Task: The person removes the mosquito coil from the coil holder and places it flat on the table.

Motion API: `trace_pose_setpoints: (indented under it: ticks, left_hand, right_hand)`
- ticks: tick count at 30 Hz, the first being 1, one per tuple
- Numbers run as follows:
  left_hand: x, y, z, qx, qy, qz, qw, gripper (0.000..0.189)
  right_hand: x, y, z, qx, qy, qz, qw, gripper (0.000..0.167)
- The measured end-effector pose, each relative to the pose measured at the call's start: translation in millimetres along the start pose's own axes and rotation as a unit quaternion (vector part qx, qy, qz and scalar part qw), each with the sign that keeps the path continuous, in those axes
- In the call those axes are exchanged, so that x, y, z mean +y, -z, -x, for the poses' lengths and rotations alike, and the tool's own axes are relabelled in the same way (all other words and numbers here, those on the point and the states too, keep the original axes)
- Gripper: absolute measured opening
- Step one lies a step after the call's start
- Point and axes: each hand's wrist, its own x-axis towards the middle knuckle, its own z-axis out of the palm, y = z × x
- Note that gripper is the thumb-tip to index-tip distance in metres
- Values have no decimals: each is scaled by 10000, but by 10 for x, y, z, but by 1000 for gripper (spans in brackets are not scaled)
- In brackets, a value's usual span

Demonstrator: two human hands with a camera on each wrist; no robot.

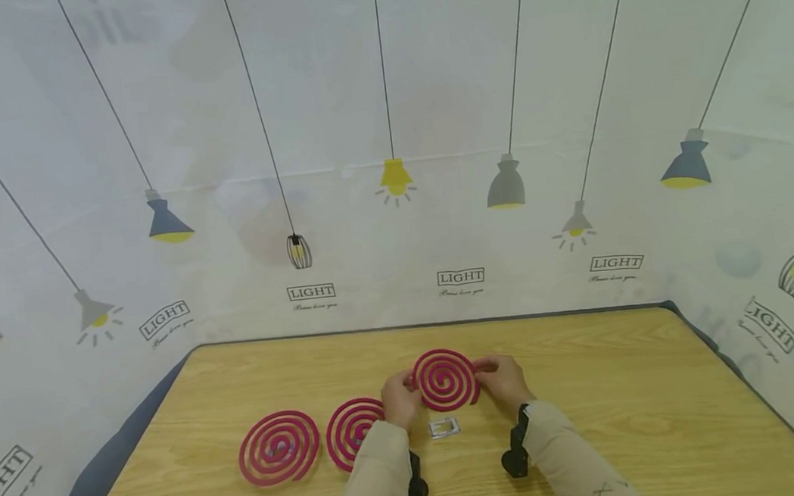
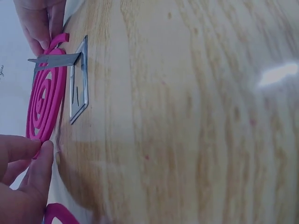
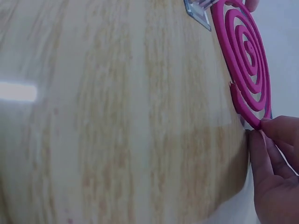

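A magenta mosquito coil (image 1: 445,380) is held up between both hands, its spiral facing the head camera. My left hand (image 1: 401,401) pinches its left edge between thumb and fingers. On the opposite edge, my right hand (image 1: 504,380) pinches the rim, as the right wrist view shows near the coil's loose outer end. Just in front of the coil, a small metal coil stand (image 1: 445,427) lies on the table; its upright tongue (image 2: 58,60) rises from the flat frame in the left wrist view.
Two more magenta coils sit to the left: one far left (image 1: 279,448), the other (image 1: 340,433) partly hidden behind the left forearm. Metal shows at the centre of each. The wooden table (image 1: 617,386) ends at a wall cloth printed with lamps (image 1: 436,223).
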Motion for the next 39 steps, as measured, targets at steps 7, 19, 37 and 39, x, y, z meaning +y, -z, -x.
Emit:
trace_pose_setpoints:
  ticks: [7, 19, 37, 39]
  left_hand:
    - [-172, -96, 10, 92, -334, -42, 9994, 41]
    - [-989, -590, -251, -216, 44, -20, 9998, 44]
    - [518, 430, 185, -736, 317, 242, 9965, 36]
    - [962, 732, 296, -936, 507, 336, 9937, 35]
  right_hand:
    - [-5, -9, 0, 23, 27, 30, 10000, 17]
    - [-28, -4, -20, -82, -233, -82, 9997, 17]
    - [-89, 49, -8, -209, -540, -313, 9978, 19]
    - [-85, 53, -6, -223, -545, -429, 9973, 19]
